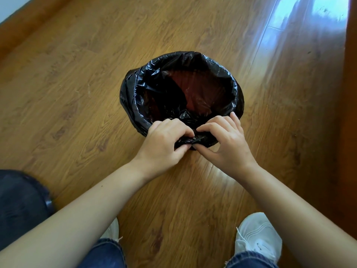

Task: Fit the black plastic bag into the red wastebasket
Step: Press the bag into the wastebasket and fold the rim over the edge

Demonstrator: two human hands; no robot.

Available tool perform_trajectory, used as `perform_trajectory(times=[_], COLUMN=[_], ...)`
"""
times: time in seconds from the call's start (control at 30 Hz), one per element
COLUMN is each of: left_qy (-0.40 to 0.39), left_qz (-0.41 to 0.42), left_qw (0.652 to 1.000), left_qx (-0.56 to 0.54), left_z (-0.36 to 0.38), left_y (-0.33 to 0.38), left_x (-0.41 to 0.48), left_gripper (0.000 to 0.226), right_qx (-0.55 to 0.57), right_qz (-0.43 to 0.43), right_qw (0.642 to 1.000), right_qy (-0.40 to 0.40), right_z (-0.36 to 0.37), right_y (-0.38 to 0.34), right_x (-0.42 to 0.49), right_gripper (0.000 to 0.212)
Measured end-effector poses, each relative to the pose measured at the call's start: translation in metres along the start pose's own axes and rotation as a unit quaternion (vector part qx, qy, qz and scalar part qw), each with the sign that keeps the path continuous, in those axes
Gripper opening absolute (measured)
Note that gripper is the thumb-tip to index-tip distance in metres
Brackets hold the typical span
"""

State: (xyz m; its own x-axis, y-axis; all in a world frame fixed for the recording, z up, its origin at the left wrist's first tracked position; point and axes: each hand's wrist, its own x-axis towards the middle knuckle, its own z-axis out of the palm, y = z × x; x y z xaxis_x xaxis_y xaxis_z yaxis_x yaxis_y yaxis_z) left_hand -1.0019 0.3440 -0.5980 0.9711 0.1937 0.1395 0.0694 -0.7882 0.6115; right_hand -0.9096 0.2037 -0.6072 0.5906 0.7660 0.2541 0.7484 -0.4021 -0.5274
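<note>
A glossy wooden plank floor (96, 78) fills the view. On it stands a round red wastebasket (199, 89), visible only as red showing through the crinkled black plastic bag (135, 88) that lines it and folds over its rim. At the near rim, the left hand (166, 141) and right hand (224, 144) both pinch gathered bag plastic.

Both my hands at the near rim.
My left hand (164, 141) and right hand (222, 140) pinch the black plastic bag (135, 88) folded over the red wastebasket (197, 89).
</note>
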Motion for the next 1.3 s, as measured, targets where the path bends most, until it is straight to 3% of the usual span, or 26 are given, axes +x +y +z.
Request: perform_trajectory(times=[0.1,0.3,0.53,0.67,0.87,1.1,1.3], left_qy=[0.005,0.008,-0.019,-0.025,0.013,0.024,0.001], left_qz=[-0.001,-0.002,0.016,0.018,0.000,0.007,0.015], left_qw=[1.000,1.000,1.000,1.000,0.999,0.998,0.998], left_qx=[0.013,0.027,0.016,0.007,0.042,0.054,0.054], left_z=[-0.002,-0.001,-0.007,-0.007,0.000,-0.001,-0.005], left_y=[-0.003,-0.007,-0.011,-0.010,-0.008,-0.014,-0.017], left_x=[-0.001,-0.001,0.000,-0.001,0.001,0.001,0.002], left_gripper=[0.018,0.019,0.018,0.032,0.010,0.020,0.020], right_qx=[0.016,0.013,0.012,-0.014,-0.038,-0.058,-0.091], right_qz=[-0.022,-0.013,-0.012,-0.011,0.002,-0.042,-0.026], right_qw=[1.000,1.000,0.999,1.000,0.999,0.996,0.995], right_qy=[-0.004,0.001,-0.041,-0.018,0.013,-0.043,-0.011], right_z=[-0.011,-0.008,-0.009,-0.001,0.008,-0.006,0.002], right_y=[0.002,0.003,0.010,0.011,0.010,0.015,0.020], right_x=[-0.002,0.007,0.004,0.003,0.006,0.002,0.009], right_gripper=[0.029,0.010,0.021,0.019,0.010,0.033,0.016])
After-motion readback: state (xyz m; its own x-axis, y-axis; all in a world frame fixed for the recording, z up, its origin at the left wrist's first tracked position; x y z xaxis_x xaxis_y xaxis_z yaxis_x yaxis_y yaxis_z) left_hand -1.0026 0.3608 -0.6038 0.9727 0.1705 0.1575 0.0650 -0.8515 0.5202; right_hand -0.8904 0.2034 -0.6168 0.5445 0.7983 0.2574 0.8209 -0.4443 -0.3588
